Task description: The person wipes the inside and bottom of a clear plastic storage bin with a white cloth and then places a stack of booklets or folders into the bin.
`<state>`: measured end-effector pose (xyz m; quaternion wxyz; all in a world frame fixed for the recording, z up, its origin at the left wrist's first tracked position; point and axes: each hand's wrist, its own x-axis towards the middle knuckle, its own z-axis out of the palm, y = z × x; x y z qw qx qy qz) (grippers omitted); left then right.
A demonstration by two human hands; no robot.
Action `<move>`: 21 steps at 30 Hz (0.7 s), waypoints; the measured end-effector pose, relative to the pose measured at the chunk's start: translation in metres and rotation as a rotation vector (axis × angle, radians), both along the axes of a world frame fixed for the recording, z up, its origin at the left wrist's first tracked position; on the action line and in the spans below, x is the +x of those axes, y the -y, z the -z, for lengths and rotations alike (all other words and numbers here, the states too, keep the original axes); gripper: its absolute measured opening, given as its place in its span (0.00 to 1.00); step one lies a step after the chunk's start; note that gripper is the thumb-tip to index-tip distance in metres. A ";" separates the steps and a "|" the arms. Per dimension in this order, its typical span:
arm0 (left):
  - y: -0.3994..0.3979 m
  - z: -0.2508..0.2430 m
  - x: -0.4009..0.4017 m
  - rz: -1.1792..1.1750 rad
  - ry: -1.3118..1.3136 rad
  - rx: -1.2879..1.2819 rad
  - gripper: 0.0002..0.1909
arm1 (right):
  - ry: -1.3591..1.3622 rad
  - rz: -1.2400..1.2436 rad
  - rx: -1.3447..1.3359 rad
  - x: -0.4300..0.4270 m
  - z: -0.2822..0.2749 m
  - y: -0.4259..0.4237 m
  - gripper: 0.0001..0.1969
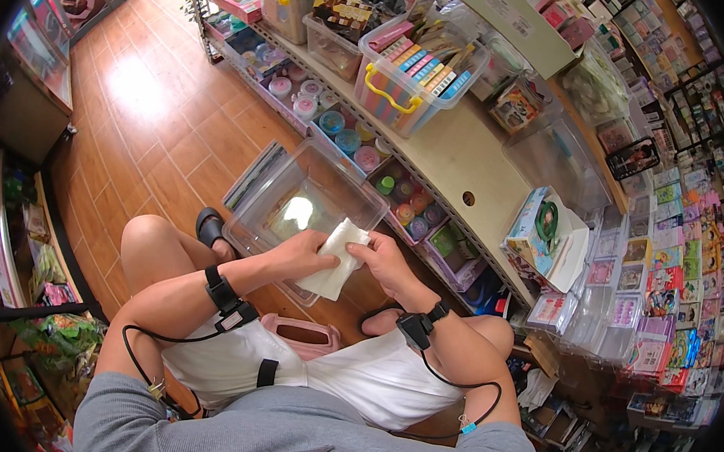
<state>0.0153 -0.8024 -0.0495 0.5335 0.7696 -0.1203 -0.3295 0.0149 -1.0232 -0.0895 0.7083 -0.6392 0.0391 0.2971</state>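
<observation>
A folded white tissue or cloth (334,269) is held up between both hands. My left hand (300,254) grips its left side, thumb lying across the top. At its upper right edge, my right hand (386,262) pinches it between thumb and fingers. Beneath the hands, a clear plastic bin (259,217) stands on the tiled floor, and a bright reflection shows inside it. Part of the bin's near end is hidden by my left forearm and the white piece.
To the right runs a shelf unit (464,164) holding a clear box (385,108) with a yellow handle, and a carton (529,234) with green tape. Lidded tubs (332,122) fill its lower tier. A pink stool (300,337) is between my legs. Hanging packets (662,265) line the right side.
</observation>
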 end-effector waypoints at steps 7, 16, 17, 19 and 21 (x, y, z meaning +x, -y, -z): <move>-0.005 0.009 0.003 -0.076 -0.025 0.032 0.19 | -0.012 -0.011 -0.070 0.005 -0.012 -0.002 0.12; -0.001 0.005 0.025 -0.499 -0.250 -0.327 0.21 | 0.142 0.075 -0.040 0.024 -0.025 0.020 0.10; -0.001 0.003 0.026 -0.546 -0.253 -0.358 0.20 | 0.142 0.067 -0.046 0.028 -0.034 0.024 0.10; -0.003 0.008 0.028 -0.568 -0.270 -0.391 0.20 | 0.298 0.080 -0.136 0.035 -0.057 0.029 0.08; -0.008 0.014 0.026 -0.507 -0.156 -0.385 0.20 | 0.305 0.107 -0.200 0.038 -0.076 0.030 0.07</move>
